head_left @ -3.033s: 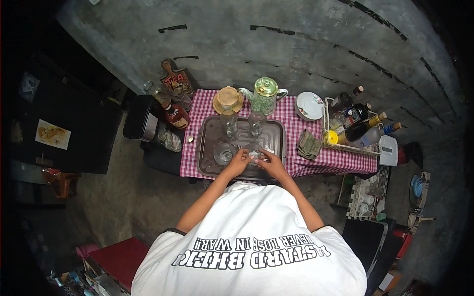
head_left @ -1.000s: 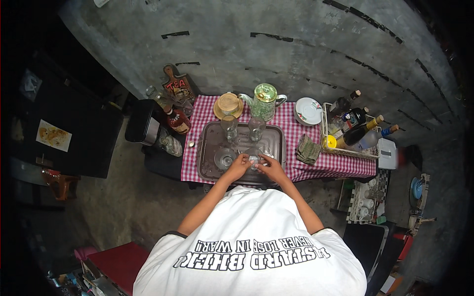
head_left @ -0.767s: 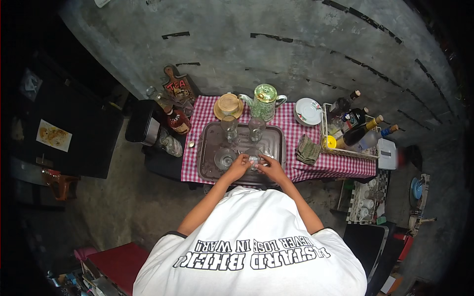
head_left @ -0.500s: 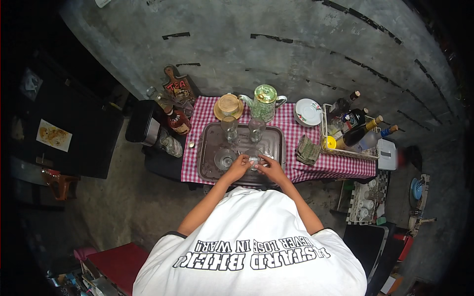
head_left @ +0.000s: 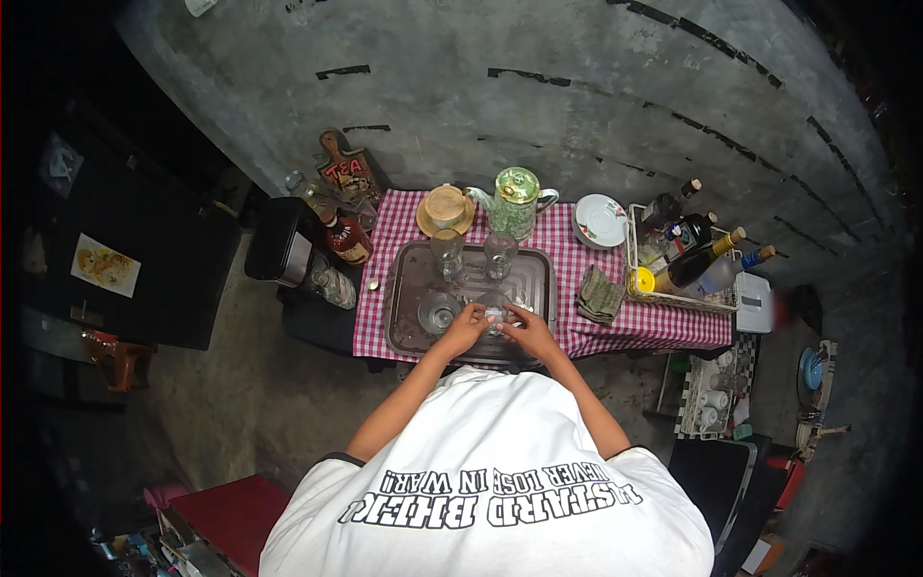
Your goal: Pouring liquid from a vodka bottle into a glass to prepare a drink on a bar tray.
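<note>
Both hands meet over the front part of a brown tray (head_left: 409, 279). My left hand (head_left: 469, 325) and my right hand (head_left: 528, 330) grip a clear glass dish (head_left: 496, 304) from either side, fingers curled at its near edge. Its exact shape is partly covered by the fingers. Just left of it lies a round clear glass saucer (head_left: 437, 313). Farther back on the tray stand two clear glasses, a left glass (head_left: 446, 254) and a right glass (head_left: 499, 255).
Behind the tray are a green patterned teapot (head_left: 516, 203) and a wooden-lidded pot (head_left: 446, 205). To the right lie a folded cloth (head_left: 600, 295), a white plate (head_left: 601, 221) and a wire basket (head_left: 685, 300) of bottles. A brown bottle (head_left: 346, 239) stands at left on the checkered tablecloth's (head_left: 567, 252) side.
</note>
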The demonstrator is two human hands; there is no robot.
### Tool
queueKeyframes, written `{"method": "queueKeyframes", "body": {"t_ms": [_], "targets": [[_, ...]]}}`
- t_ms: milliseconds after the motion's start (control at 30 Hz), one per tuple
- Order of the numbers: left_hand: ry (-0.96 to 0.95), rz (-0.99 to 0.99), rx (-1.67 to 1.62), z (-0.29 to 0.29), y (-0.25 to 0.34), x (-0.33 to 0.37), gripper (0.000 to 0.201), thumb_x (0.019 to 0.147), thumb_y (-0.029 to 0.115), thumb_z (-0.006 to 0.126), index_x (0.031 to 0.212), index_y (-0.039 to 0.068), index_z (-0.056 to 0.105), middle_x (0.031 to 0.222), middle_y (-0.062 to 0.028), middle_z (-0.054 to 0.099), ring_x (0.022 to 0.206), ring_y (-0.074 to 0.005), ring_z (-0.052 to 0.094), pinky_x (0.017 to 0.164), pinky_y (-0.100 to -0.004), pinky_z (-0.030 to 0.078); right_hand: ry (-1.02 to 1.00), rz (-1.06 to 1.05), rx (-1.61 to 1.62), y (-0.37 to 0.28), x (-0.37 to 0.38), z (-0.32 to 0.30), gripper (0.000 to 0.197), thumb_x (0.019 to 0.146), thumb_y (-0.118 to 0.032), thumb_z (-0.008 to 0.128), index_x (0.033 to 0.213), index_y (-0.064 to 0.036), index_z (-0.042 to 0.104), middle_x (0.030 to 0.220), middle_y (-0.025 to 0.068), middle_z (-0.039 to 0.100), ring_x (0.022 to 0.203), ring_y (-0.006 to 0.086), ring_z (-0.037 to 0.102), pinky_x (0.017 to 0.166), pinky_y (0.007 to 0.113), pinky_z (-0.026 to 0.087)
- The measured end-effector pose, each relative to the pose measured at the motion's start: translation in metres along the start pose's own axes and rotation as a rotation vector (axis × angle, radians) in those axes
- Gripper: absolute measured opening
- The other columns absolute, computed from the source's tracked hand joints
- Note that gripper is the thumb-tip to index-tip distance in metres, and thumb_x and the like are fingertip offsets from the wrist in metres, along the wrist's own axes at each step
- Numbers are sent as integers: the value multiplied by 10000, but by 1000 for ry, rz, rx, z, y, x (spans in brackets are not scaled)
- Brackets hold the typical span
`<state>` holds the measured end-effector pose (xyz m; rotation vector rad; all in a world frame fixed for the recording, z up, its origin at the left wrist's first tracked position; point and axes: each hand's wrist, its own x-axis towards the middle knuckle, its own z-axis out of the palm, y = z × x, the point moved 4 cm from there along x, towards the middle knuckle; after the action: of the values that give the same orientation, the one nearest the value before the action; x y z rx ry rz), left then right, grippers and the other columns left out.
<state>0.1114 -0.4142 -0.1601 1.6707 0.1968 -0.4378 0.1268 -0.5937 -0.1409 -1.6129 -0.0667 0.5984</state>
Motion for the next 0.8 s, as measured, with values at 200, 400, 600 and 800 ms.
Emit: {"method": "queueKeyframes", "body": {"t_ms": [200,400,600,800], "targets": [[16,21,20,-1,-5,2,471,944,278,666,1272,-18,505,1024,-108,647,905,-167,610,820,-295,490,-1,8,-5,-4,-1,1,621,876,-159,759,1415,-4,493,919,57,668,751,103,628,644,230,505],[9,1,25,-1,-2,0,478,942,286,667,1273,-20,507,1040,-114,642,926,-173,609,828,-298,489,-11,-15,-34,-7,-1,0,610,877,-158,756,1405,9,500,916,65,666,749,107,628,653,236,514],[-2,-13,-7,-2,-1,0,480,939,283,670,1273,-22,509,1075,-129,637,969,-187,606,863,-312,484,-13,1,-41,-3,0,-1,602,875,-161,757,1398,8,510,954,72,655,752,110,621,661,244,523],[8,-11,32,-3,-2,0,484,936,282,675,1273,-23,509,1108,-139,640,1010,-197,609,893,-313,476,-12,11,-55,-3,0,0,608,872,-163,761,1399,6,509,971,70,644,757,112,614,666,249,527]]}}
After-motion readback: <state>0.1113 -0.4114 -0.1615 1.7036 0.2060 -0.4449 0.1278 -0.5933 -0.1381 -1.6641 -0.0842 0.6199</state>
